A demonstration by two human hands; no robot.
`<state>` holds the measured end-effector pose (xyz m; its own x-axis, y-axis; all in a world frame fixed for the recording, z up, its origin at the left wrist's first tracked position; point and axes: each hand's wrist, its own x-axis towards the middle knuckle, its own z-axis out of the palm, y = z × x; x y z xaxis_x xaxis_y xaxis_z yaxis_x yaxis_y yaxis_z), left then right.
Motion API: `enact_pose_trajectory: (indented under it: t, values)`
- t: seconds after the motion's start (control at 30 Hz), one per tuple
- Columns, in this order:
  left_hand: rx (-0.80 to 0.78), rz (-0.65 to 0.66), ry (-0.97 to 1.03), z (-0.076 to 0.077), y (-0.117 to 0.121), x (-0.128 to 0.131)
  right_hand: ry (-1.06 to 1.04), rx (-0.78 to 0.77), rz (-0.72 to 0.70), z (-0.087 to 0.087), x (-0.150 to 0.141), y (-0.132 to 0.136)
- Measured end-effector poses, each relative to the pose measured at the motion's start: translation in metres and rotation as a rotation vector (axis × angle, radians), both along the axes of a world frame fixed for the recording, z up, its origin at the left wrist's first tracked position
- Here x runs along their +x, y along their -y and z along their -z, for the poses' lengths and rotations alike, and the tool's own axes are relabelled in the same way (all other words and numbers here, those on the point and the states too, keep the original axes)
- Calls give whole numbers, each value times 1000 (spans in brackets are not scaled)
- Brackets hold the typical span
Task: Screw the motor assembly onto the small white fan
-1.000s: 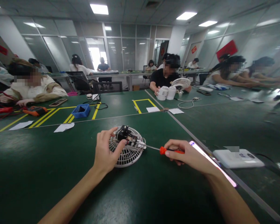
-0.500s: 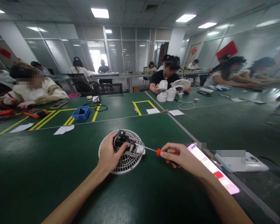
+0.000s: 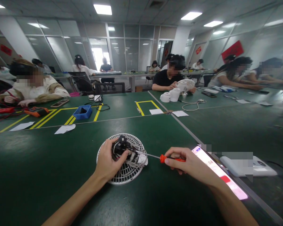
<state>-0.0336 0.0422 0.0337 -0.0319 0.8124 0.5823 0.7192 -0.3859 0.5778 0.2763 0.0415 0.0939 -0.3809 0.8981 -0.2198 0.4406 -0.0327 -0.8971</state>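
Note:
A white round fan grille (image 3: pixel 129 179) lies on the green table, with a black motor assembly (image 3: pixel 122 142) and bundled wires on top. My left hand (image 3: pixel 109 160) is wrapped round the left side of the black assembly, thumb pressing near its middle. In my right hand (image 3: pixel 181 160) is a screwdriver (image 3: pixel 163 158) with a red handle, gripped between thumb and fingers. Its metal shaft points left, nearly level, and the tip reaches in among the parts by my left thumb. Exactly what the tip touches is too small to make out.
A lit phone (image 3: pixel 223 175) lies beside my right forearm, with a white device (image 3: pixel 257 164) beyond it. Across the table are a blue bin (image 3: pixel 82 113), paper slips (image 3: pixel 64 129) and white fan housings (image 3: pixel 174 94). A person opposite holds another fan grille (image 3: pixel 186 84).
The grille and both hands sit slightly lower in view, while the screwdriver stays against the assembly. Across the table, the person has lowered the white housing they were holding.

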Motion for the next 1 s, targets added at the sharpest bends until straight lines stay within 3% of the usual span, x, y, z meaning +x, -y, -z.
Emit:
enact_pose_trajectory:
  t: [0.1, 0.27, 0.37, 0.5, 0.63, 0.87, 1.0]
  values:
    - [2, -20, 0, 0, -1, 1, 44, -1, -1, -6, -2, 2]
    - [-4, -34, 26, 2, 0, 3, 145, 155, 12, -15, -1, 4]
    - [-52, -20, 21, -2, 0, 0, 160, 129, 3, -17, 0, 4]
    - [-140, 42, -42, -14, -6, -10, 128, 92, 7, -19, 2, 4]
    - [-116, 186, -100, -24, -17, -13, 142, 151, -17, -19, 4, 3]
    - [-111, 247, 81, -19, -21, -4, 43, -18, -32, -10, 6, 1]
    - [-179, 307, 143, -18, -18, -6, 81, 83, -26, -13, 5, 3]
